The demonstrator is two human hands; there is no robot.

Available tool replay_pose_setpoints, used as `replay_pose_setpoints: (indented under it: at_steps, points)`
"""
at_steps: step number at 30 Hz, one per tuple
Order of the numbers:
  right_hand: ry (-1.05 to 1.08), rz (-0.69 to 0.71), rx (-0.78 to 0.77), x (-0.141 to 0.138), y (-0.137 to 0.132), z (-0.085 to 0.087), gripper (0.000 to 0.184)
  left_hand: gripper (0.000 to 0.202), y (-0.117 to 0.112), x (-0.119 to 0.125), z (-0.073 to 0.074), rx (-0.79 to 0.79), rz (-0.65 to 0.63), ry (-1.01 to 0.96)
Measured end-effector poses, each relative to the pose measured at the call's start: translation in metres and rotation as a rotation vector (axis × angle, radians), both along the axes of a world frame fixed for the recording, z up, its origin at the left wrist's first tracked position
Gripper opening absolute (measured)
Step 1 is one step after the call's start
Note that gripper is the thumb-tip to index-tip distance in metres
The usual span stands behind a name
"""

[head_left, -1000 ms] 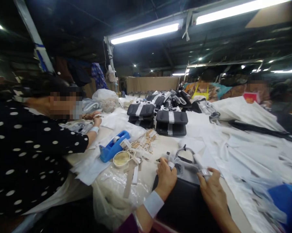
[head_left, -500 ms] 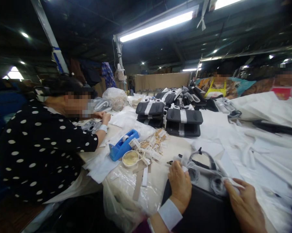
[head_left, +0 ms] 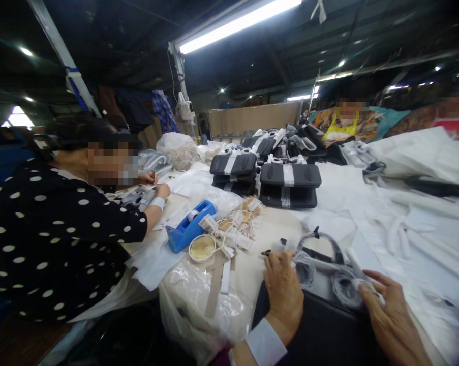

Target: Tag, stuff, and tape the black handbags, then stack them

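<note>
A black handbag point(head_left: 328, 325) lies in front of me, its upright handle point(head_left: 330, 239) and ring fittings covered in clear plastic wrap point(head_left: 345, 290). My left hand point(head_left: 284, 290) is closed over the left end of the bag's top edge, fingers bent at the wrapped fitting. Just beyond those fingertips is a small dark pointed tool point(head_left: 266, 252), perhaps snips; whether the hand touches it is unclear. At the right end, my right hand point(head_left: 389, 310) grips the wrapped edge between thumb and fingers. Its fingertips are partly hidden by the plastic.
A blue tape dispenser point(head_left: 191, 226), a round tub point(head_left: 202, 247) and a pile of tags with strings point(head_left: 239, 223) are left of the bag. Stacked black bags point(head_left: 290, 175) stand beyond. A co-worker in a dotted top point(head_left: 61, 229) works at left; white sheets point(head_left: 423, 254) cover the right.
The view has shifted slightly. My right hand has moved a little to the right along the wrapped edge, and my left fingers have lifted and spread slightly at the fitting.
</note>
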State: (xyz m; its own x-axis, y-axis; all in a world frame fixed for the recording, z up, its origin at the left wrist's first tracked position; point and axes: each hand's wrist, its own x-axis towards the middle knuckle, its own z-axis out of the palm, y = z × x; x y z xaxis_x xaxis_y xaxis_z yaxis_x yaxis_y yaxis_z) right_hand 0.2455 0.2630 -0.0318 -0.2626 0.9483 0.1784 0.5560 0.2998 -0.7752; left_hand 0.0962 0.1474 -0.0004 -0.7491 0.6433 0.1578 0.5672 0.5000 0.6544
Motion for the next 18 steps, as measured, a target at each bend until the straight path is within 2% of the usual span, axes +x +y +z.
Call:
replay_pose_setpoints:
  at_steps: [2, 4, 7, 10, 12, 14, 16, 18]
  points:
    - [-0.020, 0.021, -0.032, -0.003, -0.006, 0.003, 0.051, 0.039, 0.000, -0.001, 0.001, 0.010, -0.040, 0.041]
    - [-0.024, -0.010, 0.026, -0.008, -0.013, 0.006, 0.044, 0.038, -0.001, -0.003, 0.002, 0.019, -0.079, 0.086]
    - [-0.105, -0.111, 0.312, -0.018, -0.021, 0.009, 0.035, 0.036, 0.001, -0.006, 0.001, 0.034, -0.107, 0.130]
    - [-0.243, -0.135, 0.619, -0.022, -0.025, 0.009, 0.043, 0.034, 0.006, -0.010, -0.004, 0.052, -0.132, 0.160]
    - [-0.265, 0.010, 0.767, -0.021, -0.031, 0.010, 0.054, 0.033, 0.008, -0.011, -0.007, 0.070, -0.135, 0.179]
    - [-0.253, 0.300, 0.868, -0.017, -0.039, 0.012, 0.057, 0.032, 0.008, -0.012, -0.009, 0.087, -0.135, 0.195]
    - [-0.235, 0.589, 0.897, -0.014, -0.045, 0.014, 0.051, 0.031, 0.008, -0.012, -0.010, 0.101, -0.136, 0.196]
    - [-0.221, 0.742, 0.862, -0.014, -0.047, 0.016, 0.044, 0.032, 0.007, -0.012, -0.012, 0.110, -0.130, 0.182]
